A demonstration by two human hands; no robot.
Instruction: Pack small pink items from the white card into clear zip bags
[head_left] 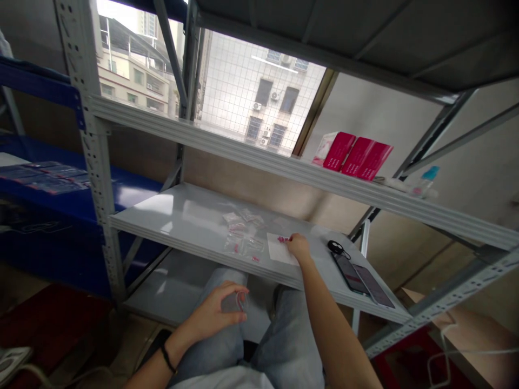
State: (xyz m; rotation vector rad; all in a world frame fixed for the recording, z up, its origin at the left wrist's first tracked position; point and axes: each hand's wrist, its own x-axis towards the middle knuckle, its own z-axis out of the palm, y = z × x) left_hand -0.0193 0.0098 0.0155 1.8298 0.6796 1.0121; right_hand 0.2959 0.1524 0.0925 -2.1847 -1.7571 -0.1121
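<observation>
My left hand [221, 310] is in front of the shelf edge, over my lap. A small clear plastic bag [240, 301] with a reddish line at its mouth is held between its thumb and fingers. My right hand [299, 247] rests over a white sheet of paper [279, 252] on the shelf, fingertips pinched together. Beside those fingertips lies a little group of small dark-pink pieces [281, 239]; whether one is between the fingers is hidden. Left of the paper, several clear plastic bags [237, 229] are spread out, some with small pink pieces [255, 259] inside.
To the right on the grey shelf [194, 216] lie two phones [349, 274] and a round black object [335, 247] with a cord. The upper shelf crosses ahead and carries pink boxes [359, 155] and a blue-topped bottle [425, 181]. A metal post [91, 146] stands left.
</observation>
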